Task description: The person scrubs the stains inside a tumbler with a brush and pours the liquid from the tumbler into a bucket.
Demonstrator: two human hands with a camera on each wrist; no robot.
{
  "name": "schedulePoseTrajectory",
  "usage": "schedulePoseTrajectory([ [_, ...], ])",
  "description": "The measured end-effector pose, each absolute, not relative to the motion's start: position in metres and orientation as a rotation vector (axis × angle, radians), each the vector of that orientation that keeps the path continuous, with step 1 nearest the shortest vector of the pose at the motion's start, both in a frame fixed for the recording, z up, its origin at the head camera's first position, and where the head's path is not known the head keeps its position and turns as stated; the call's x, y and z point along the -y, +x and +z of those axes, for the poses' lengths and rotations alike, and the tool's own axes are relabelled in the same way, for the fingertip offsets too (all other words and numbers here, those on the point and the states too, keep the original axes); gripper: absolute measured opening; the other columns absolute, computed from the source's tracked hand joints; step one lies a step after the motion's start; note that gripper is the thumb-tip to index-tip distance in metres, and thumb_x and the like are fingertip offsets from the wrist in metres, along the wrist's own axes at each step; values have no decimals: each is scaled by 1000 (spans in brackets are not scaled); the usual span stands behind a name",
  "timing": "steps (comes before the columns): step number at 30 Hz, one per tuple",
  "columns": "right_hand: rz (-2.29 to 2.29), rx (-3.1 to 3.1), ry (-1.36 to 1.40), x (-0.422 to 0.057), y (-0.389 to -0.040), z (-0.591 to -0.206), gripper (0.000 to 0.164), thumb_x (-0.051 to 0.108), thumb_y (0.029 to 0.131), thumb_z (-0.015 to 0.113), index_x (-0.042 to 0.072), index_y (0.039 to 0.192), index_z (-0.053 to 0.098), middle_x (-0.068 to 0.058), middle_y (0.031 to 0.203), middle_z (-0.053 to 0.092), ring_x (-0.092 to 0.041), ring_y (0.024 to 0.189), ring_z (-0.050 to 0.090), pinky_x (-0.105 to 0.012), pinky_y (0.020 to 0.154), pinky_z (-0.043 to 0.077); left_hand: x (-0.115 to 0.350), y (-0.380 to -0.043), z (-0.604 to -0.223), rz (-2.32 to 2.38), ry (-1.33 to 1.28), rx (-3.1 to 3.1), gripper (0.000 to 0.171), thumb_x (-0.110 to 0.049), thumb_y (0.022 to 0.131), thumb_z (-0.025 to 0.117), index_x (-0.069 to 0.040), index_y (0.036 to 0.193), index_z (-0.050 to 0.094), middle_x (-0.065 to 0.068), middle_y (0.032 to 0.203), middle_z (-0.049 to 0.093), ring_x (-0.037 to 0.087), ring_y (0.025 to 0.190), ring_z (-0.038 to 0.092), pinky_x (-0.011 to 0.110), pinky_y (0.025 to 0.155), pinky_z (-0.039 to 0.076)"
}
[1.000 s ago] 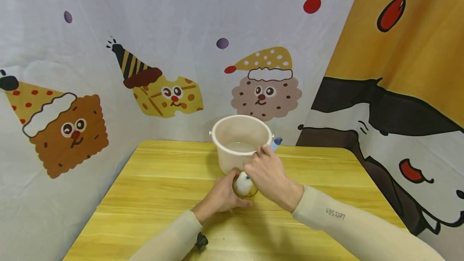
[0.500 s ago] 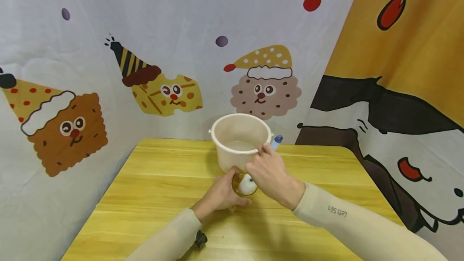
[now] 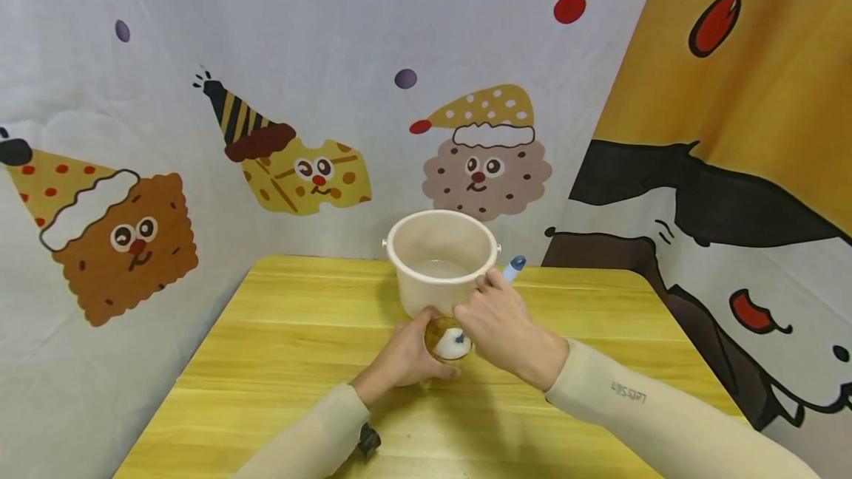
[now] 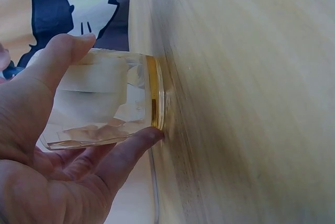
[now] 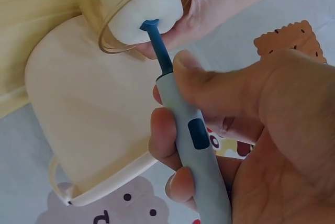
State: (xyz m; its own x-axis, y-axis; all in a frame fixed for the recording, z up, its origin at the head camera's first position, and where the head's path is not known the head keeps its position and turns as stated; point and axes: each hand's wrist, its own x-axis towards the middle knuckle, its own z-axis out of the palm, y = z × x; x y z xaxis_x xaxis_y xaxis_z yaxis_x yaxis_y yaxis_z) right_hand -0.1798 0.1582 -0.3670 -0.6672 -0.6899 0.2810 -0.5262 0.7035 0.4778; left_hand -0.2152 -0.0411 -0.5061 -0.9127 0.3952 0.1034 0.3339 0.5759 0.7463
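Two bare hands work over a yellow wood-grain bench [image 3: 286, 361]. The left hand [image 3: 402, 357] is curled round a transparent, amber-tinted cup [image 3: 435, 331], held close above or on the bench surface; which of the two cannot be told. The right hand [image 3: 499, 327] grips the slim, pale blue-grey handle [image 5: 186, 124] of a brush, whose darker blue neck [image 5: 160, 54] runs into a rounded white sponge head [image 5: 149, 12]. The sponge head sits inside the cup and shows through its clear wall. Directly beyond the cup stands an upright cream plastic bucket [image 3: 416, 288] with small lugs on either side; the right hand and the handle cross in front of its near right side, so that part of the rim and wall is hidden. A small black object [image 3: 368, 440] lies beside the cream left sleeve [image 3: 313, 431]. Behind the bench hangs a white printed curtain [image 3: 319, 35] bearing a brown square biscuit [image 3: 129, 242], a yellow cheese wedge [image 3: 309, 179] and a pinkish round biscuit [image 3: 489, 176], all in party hats, with a large black-and-white figure on orange at right. Dark lettering [image 3: 629, 392] on the cream right sleeve [image 3: 672, 420] appears to begin "LetsS"; its remaining letters are unclear.
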Motion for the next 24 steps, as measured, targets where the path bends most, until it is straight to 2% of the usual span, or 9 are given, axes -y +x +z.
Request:
schedulePoseTrajectory([
  [3, -470, 2477, 940, -163, -179, -369, 33, 18, 72, 107, 21, 88, 78, -2, 94, 85, -25, 92, 63, -40, 88, 43, 41, -216, -507, 1267, 621, -2721, 94, -42, 73, 113, -18, 147, 62, 10, 134, 79, 28, 122, 74, 54, 104, 63],
  [6, -438, 2498, 926, -168, -178, -371, 38, 27, 73, 110, 20, 98, 82, -3, 94, 83, -26, 87, 64, -40, 86, 42, 40, -217, -508, 1268, 613, -2725, 92, -42, 72, 113, -20, 146, 62, 7, 131, 80, 24, 118, 73, 51, 103, 63],
  [10, -403, 2494, 900, -172, -178, -376, 41, 24, 72, 110, 21, 104, 84, -1, 85, 78, -25, 76, 56, -39, 84, 39, 39, -215, -508, 1263, 629, -2737, 92, -41, 72, 113, -18, 144, 62, 7, 129, 80, 24, 117, 74, 50, 102, 63],
  [17, -358, 2452, 848, -173, -180, -386, 35, 12, 70, 104, 23, 91, 78, 1, 73, 66, -24, 69, 51, -38, 82, 37, 38, -214, -508, 1263, 655, -2747, 89, -39, 72, 113, -17, 142, 63, 5, 128, 80, 22, 113, 76, 42, 95, 64],
  [20, -364, 2450, 812, -173, -180, -388, 32, 16, 73, 104, 23, 88, 77, -1, 69, 64, -23, 66, 49, -38, 81, 37, 38, -215, -508, 1266, 662, -2744, 88, -39, 73, 113, -18, 142, 63, 5, 129, 80, 20, 110, 76, 39, 91, 64],
  [24, -400, 2459, 768, -173, -180, -389, 33, 32, 78, 107, 22, 90, 78, -1, 67, 65, -22, 64, 47, -37, 81, 37, 39, -217, -508, 1282, 660, -2729, 87, -40, 73, 113, -18, 142, 63, 4, 128, 81, 18, 108, 76, 38, 89, 65],
])
